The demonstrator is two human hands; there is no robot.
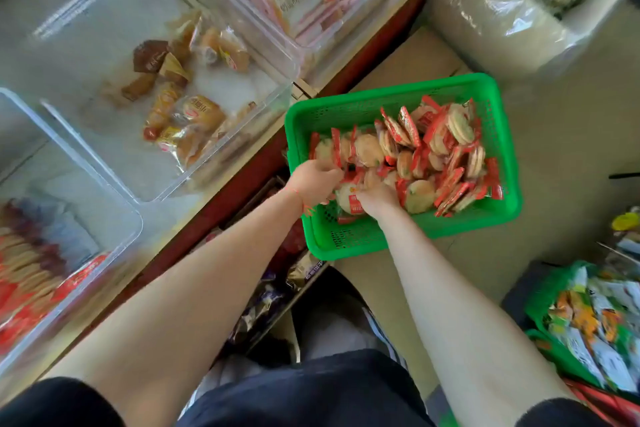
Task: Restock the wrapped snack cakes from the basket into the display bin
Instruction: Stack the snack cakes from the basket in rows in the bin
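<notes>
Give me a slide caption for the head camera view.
Both hands, left and right, gather wrapped snack cakes from the green basket.

Perforated plastic basket (498, 135), glossy cake wrappers (450, 180)

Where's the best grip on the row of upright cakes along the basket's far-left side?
Probably from above, one hand at each end of the row of cakes, squeezing inward. The wrapped discs stand on edge, face to face, so end pressure should keep them stacked. The green basket is open-topped, and its walls block any approach from the side.
</notes>
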